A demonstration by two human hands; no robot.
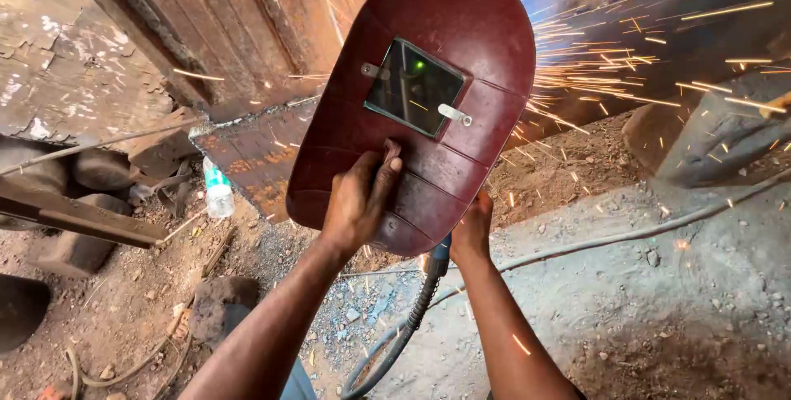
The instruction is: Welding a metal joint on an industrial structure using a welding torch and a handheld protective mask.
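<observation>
Left hand [356, 202] closed around the rear handle of a rigid, seemingly light maroon hand-held welding shield [416, 103] raised before rusted plate [255, 153], while the right hand [471, 231], mostly hidden behind it, grips a blue-handled electrode holder [438, 256] amid sparks [643, 54].

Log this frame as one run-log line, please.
left hand: shut on welding shield | right hand: mostly behind shield, holding a tool with a cable, grip unclear | sparks: flying right | plastic bottle: on ground, left

Head-worn view, downward, close range
</observation>
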